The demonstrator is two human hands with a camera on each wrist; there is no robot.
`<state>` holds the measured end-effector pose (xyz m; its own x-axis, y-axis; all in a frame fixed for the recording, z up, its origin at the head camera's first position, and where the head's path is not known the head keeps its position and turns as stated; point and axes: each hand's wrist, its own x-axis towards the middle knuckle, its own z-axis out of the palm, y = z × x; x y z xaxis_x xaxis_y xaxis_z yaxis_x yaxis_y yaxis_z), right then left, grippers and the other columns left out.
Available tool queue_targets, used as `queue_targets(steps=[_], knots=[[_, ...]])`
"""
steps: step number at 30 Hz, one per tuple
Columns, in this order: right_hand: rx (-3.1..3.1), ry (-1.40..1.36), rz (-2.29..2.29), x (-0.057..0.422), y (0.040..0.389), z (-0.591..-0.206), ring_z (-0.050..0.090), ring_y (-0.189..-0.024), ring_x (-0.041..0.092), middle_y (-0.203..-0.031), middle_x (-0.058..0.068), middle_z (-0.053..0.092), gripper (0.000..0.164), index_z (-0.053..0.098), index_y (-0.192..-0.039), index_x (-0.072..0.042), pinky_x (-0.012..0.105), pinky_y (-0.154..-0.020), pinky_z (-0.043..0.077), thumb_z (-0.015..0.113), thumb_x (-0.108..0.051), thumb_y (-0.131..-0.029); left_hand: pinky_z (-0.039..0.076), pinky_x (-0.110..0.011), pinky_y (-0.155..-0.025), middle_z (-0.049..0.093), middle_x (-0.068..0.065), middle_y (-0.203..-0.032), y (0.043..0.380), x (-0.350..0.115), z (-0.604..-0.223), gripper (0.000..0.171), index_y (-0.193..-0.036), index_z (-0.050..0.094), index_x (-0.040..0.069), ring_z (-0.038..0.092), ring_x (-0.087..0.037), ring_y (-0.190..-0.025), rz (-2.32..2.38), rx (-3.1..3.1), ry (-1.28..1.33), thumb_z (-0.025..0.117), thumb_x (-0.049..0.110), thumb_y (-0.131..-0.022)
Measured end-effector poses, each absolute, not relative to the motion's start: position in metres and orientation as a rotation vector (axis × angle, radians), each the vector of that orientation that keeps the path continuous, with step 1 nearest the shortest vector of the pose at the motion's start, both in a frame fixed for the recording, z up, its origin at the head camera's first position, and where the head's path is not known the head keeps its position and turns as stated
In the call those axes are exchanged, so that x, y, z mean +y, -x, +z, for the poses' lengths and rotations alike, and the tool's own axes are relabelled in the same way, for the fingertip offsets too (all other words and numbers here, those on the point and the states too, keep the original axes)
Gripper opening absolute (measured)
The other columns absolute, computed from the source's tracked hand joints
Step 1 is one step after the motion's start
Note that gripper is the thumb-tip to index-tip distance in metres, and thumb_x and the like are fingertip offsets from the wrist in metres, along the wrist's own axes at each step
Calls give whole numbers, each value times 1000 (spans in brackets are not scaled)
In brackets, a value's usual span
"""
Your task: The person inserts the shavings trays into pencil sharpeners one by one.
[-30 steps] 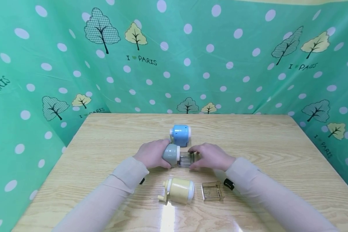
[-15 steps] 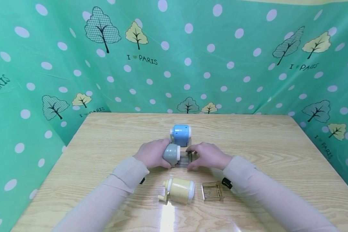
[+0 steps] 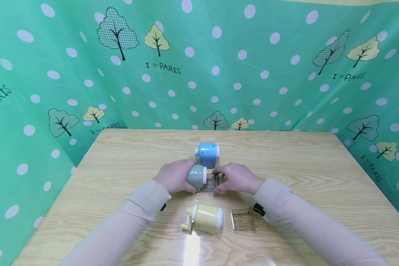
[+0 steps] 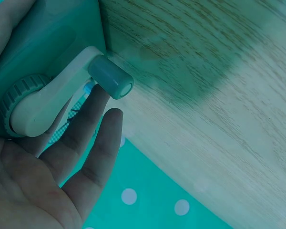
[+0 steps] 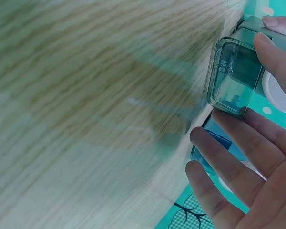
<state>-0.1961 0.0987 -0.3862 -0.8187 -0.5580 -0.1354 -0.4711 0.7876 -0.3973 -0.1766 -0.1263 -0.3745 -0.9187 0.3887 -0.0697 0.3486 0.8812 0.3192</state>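
My left hand (image 3: 174,177) grips the grey-green body of a crank pencil sharpener (image 3: 196,177) from the left. In the left wrist view its crank handle (image 4: 57,93) points up and out beside my fingers, and the thumb lies over the body. My right hand (image 3: 240,179) pinches the clear shavings drawer (image 3: 211,183) between thumb and fingers. That drawer sits partly inside the sharpener's right side. The right wrist view shows the drawer's outer face (image 5: 236,76) with the thumb on one edge and fingertips at the opposite edge, other fingers spread.
A blue crank sharpener (image 3: 207,155) stands just behind the grey-green one. In front lies a yellow sharpener (image 3: 206,218), its crank to the left. A separate brownish clear drawer (image 3: 242,220) lies right of it, close to my right sleeve. Polka-dot curtain (image 3: 219,74) hangs behind the table.
My right hand has moved slightly left, and the clear drawer has slid further into the grey-green sharpener. My left hand has kept its grip in place.
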Motion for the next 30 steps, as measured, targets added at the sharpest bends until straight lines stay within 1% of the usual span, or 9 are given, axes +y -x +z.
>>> queue_targets(steps=[4,8,11,19,26,30], knots=[[2730,796,-525,98,197,-386,64,-86,17,-106,5,75,72,70,-127,-9,41,-82,56,84,-48,-68,54,-43,-72,66,0,-99,177,-127,-375,66,-113,60,15,60,-17,-84,464,2917,-572,91,38,-60],[2727,798,-523,97,197,-386,58,-78,13,-102,1,74,72,70,-127,-9,39,-78,55,84,-48,-69,54,-44,-73,66,1,-99,177,-126,-375,65,-113,60,15,60,-17,-85,468,2912,-567,91,38,-61],[2730,804,-513,96,196,-385,56,-77,11,-101,0,74,71,70,-128,-10,38,-79,54,84,-47,-69,54,-44,-73,66,1,-99,177,-126,-374,65,-113,60,15,60,-17,-85,470,2911,-567,91,37,-61],[2721,819,-500,93,197,-385,57,-75,12,-97,-1,73,68,71,-126,-10,36,-74,54,84,-46,-70,53,-44,-73,65,0,-100,177,-127,-374,66,-115,59,15,60,-18,-86,462,2909,-565,90,38,-61],[2711,816,-503,91,198,-385,58,-77,10,-101,1,74,70,70,-128,-10,37,-78,55,83,-46,-70,53,-44,-73,66,0,-101,177,-128,-375,66,-115,59,15,60,-18,-86,477,2908,-566,90,38,-61],[2704,814,-506,92,197,-384,63,-85,13,-109,5,75,74,69,-130,-9,40,-83,56,84,-47,-68,54,-44,-73,66,0,-101,177,-128,-376,66,-115,60,15,61,-18,-86,475,2909,-569,90,38,-61]])
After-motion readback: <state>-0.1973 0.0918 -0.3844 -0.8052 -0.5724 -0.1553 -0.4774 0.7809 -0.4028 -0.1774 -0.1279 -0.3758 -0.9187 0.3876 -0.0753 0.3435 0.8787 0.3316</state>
